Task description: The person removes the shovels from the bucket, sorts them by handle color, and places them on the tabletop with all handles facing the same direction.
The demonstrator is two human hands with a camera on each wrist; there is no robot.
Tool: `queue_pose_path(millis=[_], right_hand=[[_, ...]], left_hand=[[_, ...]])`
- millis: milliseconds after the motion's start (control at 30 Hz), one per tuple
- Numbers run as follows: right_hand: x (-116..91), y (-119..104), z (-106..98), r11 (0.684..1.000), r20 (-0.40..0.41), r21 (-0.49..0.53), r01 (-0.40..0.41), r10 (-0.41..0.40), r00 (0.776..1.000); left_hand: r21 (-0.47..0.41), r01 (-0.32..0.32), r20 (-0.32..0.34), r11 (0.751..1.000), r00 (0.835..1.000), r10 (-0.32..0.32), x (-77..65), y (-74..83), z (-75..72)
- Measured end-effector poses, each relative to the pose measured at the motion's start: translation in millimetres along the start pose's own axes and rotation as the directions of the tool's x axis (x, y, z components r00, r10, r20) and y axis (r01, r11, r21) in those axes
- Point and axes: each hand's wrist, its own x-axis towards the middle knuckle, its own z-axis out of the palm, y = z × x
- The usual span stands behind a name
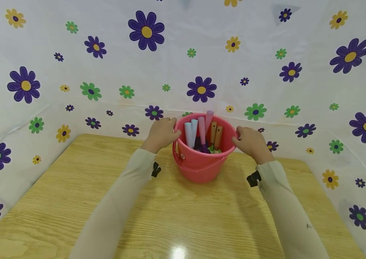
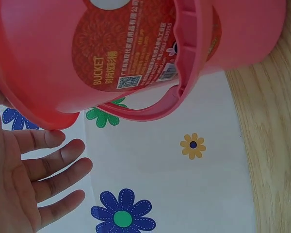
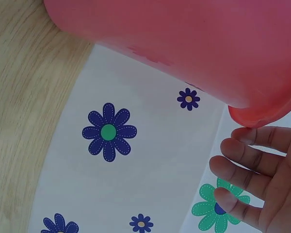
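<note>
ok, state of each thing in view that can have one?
Bucket: upright on the table, uncovered
Bucket handle: hanging down
Label: stuck on, partly behind the handle
Tools: in the bucket, grips up, lower ends partly hidden
Left hand: pinching the rim
Right hand: pinching the rim

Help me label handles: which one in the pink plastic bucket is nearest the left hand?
The leftmost pale blue cylindrical handle; all other handles stand farther right.
</note>
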Motion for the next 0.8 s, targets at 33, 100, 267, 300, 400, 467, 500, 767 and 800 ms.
queue_pose_path(millis=[33,100,267,300,400,467,500,767,800], right_hand=[[-1,0,0,1.0,-0.005,-0.001,0.004,-0.004,1.0],[-5,-1,1,1.0,-0.015,0.004,0.014,-0.014,1.0],[-13,-4,4,0.999,-0.052,0.013,0.038,-0.037,0.998],[-14,-4,4,0.999,-0.059,0.011,0.039,-0.039,0.998],[-18,-6,5,0.999,-0.077,0.011,0.045,-0.044,0.996],[-21,-7,5,0.999,-0.086,0.013,0.045,-0.044,0.995],[-23,-7,4,0.999,-0.088,0.016,0.047,-0.046,0.995],[-37,-9,4,0.995,-0.095,0.046,0.087,-0.083,0.992],[-38,-9,4,0.995,-0.099,0.049,0.091,-0.086,0.991]], left_hand=[[-0.004,-0.003,-0.005,1.0,1.0,0.003,-1.7,-0.2,0.0],[-0.014,-0.008,-0.019,1.0,1.0,0.007,-5.9,0.1,-0.7],[-0.023,-0.016,-0.052,1.0,0.999,0.015,-19.1,3.4,-3.8],[-0.022,-0.015,-0.056,1.0,0.998,0.014,-21.8,4.2,-4.2],[-0.016,-0.02,-0.07,1.0,0.997,0.019,-29.1,6.4,-5.3],[-0.011,-0.025,-0.08,1.0,0.996,0.024,-33.5,7.4,-5.5],[-0.013,-0.026,-0.085,1.0,0.996,0.025,-35.9,8.2,-5.9],[-0.017,-0.044,-0.115,0.999,0.992,0.042,-56.2,13.3,-9.7],[-0.015,-0.05,-0.121,0.999,0.991,0.047,-58.4,14.1,-10.6]])
